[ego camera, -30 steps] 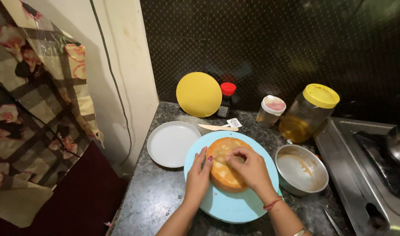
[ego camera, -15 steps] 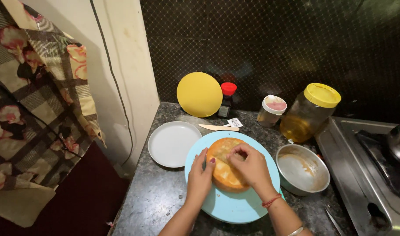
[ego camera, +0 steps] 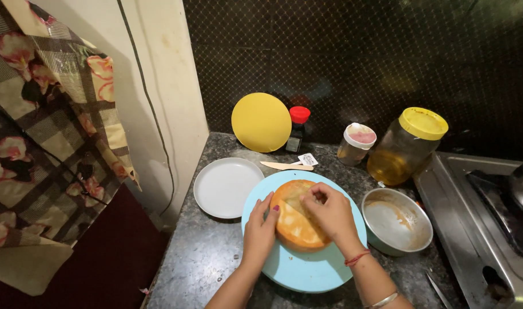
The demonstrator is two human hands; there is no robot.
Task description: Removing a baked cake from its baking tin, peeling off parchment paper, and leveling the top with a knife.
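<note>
Flanking the round cake (ego camera: 295,220): left hand (ego camera: 259,229), right hand (ego camera: 329,213), yellow-lidded jar (ego camera: 407,146) beyond.

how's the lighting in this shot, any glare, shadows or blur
Head view: warm, dim light overall; the dark wall tiles show faint sheen, the steel bowl and stove catch soft highlights; the hanging cloth casts a shadow on the cream wall. Both hands, left hand and right hand, on the orange flatbread look sharp; edges bow slightly from the wide lens.
</note>
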